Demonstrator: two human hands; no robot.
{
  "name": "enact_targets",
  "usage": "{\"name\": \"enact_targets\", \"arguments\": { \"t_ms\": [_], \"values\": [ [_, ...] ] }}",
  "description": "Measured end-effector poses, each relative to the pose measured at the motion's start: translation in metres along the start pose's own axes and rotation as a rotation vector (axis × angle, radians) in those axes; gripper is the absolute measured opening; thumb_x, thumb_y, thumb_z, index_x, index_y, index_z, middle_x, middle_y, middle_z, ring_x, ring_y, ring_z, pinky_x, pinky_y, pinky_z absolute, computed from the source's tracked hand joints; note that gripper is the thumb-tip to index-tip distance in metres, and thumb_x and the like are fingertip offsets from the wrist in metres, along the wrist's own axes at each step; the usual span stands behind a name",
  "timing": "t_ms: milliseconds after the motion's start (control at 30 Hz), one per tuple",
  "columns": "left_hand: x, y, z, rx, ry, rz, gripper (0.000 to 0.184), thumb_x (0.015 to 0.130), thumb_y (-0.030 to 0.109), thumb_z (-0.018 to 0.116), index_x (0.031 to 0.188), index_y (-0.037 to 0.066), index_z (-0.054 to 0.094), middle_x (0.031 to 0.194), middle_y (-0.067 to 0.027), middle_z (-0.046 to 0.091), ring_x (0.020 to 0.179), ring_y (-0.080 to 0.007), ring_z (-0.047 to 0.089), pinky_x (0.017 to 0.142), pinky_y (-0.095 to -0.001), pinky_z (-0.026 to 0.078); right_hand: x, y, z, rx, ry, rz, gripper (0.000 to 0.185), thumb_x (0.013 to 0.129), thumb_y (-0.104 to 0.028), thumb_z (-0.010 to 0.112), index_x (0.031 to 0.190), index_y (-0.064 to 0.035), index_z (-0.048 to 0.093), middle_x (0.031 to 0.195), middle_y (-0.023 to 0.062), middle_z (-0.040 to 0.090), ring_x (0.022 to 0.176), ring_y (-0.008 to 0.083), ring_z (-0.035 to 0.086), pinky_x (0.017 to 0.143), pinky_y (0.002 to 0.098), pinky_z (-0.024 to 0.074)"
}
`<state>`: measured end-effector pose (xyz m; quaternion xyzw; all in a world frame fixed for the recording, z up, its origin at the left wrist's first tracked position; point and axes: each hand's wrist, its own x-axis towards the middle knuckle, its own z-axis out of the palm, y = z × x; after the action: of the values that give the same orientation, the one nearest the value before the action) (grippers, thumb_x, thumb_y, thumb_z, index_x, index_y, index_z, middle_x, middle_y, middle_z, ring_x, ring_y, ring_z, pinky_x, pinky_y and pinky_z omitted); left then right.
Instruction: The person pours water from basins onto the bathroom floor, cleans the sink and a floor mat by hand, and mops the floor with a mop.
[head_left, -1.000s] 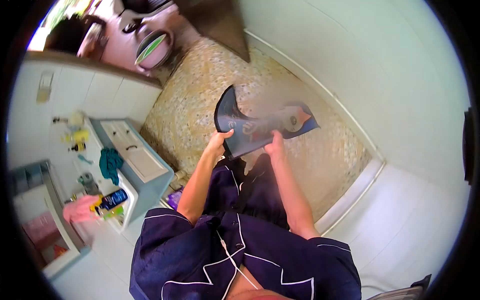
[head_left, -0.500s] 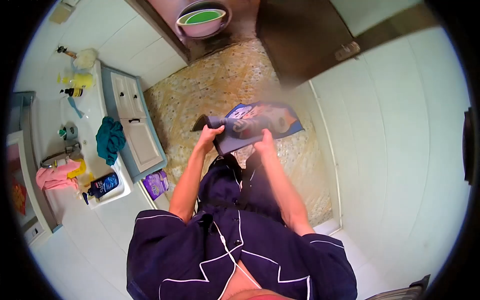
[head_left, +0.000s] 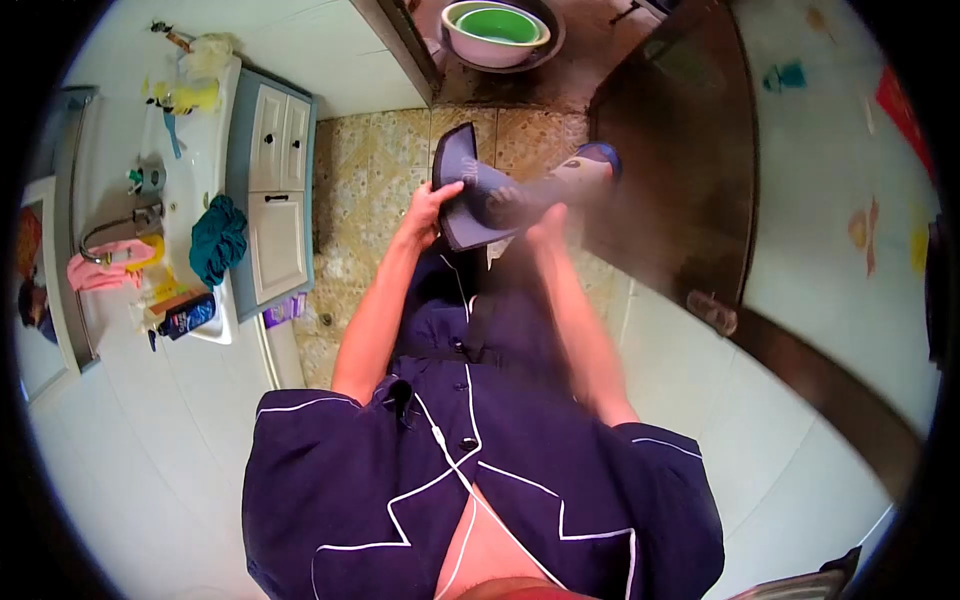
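A floor mat [head_left: 477, 212] hangs bent in front of me, its grey-purple underside showing and its far end blurred by motion. My left hand [head_left: 428, 208] is closed on its left edge, thumb on top. At the near right edge, my right hand [head_left: 547, 226] also grips the mat, though the fingers there are partly hidden and smeared. Beyond it, a patterned part with a blue border curls up toward the dark door [head_left: 690, 150].
On the left are a white sink [head_left: 200, 160], its blue-framed cabinet [head_left: 278, 190], a teal cloth [head_left: 218, 240] and a dark blue bottle [head_left: 188, 318]. A white basin [head_left: 470, 48] with a green one [head_left: 498, 25] inside stands past the doorway.
The mat has been raised off the patterned floor and its left end tipped upward. Both hands have moved slightly away from my body, and the view has turned toward the door.
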<state>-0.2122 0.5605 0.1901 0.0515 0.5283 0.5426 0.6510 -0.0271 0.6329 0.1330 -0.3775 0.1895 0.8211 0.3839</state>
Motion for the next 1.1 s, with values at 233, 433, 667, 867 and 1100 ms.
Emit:
{"name": "enact_targets", "arguments": {
  "t_ms": [233, 433, 667, 867, 1100],
  "values": [
    [0.137, 0.056, 0.006, -0.543, -0.005, -0.143, 0.027, 0.082, 0.023, 0.060, 0.094, -0.001, 0.060, 0.085, -0.0123, 0.065, 0.072, -0.0216, 0.064, 0.068, -0.0352, 0.055, 0.062, -0.064, 0.101, -0.465, -0.282, 0.098, 0.050, 0.089, -0.039, 0.028, 0.109, -0.0011, 0.053, 0.103, 0.0146, 0.060, 0.086, 0.0300, 0.060, 0.076, 0.0457, 0.0510],
    [0.255, 0.078, 0.025, -0.094, 0.023, -0.128, 0.030, 0.073, 0.003, 0.048, 0.101, -0.006, 0.054, 0.084, -0.0154, 0.063, 0.070, -0.0252, 0.064, 0.067, -0.0372, 0.055, 0.123, -0.107, 0.203, -1.228, -0.081, -0.029, 0.029, 0.084, -0.023, 0.044, 0.088, -0.0005, 0.061, 0.075, 0.0090, 0.061, 0.069, 0.0207, 0.058, 0.067, 0.0336, 0.0484],
    [0.310, 0.160, 0.108, 0.058, -0.054, 0.082, 0.066, 0.080, 0.062, 0.053, 0.110, 0.002, 0.056, 0.105, -0.0069, 0.058, 0.092, -0.0135, 0.054, 0.084, -0.0274, 0.042, 0.189, -0.109, 0.295, -2.073, 0.164, -0.552, 0.078, 0.079, -0.065, 0.045, 0.121, -0.0004, 0.047, 0.120, 0.0319, 0.040, 0.109, 0.0463, 0.044, 0.094, 0.0452, 0.0365],
    [0.390, 0.181, 0.128, 0.257, 0.346, 0.210, 0.043, 0.078, 0.046, 0.064, 0.081, 0.002, 0.065, 0.078, -0.0026, 0.062, 0.068, -0.0120, 0.054, 0.064, -0.0273, 0.044, 0.268, -0.119, 0.308, -1.984, 0.030, -0.609, 0.084, 0.078, -0.049, 0.055, 0.138, -0.0021, 0.019, 0.131, 0.0335, 0.029, 0.118, 0.0494, 0.033, 0.102, 0.0441, 0.0288],
    [0.438, 0.225, 0.178, 0.147, 0.489, 0.290, 0.031, 0.080, 0.031, 0.067, 0.082, 0.001, 0.065, 0.076, -0.0041, 0.063, 0.065, -0.0136, 0.057, 0.061, -0.0283, 0.045, 0.311, -0.175, 0.378, -1.292, -0.109, -0.094, 0.086, 0.066, -0.037, 0.077, 0.127, 0.0057, 0.035, 0.111, 0.0161, 0.056, 0.098, 0.0236, 0.056, 0.085, 0.0334, 0.0440]
  ]
}}
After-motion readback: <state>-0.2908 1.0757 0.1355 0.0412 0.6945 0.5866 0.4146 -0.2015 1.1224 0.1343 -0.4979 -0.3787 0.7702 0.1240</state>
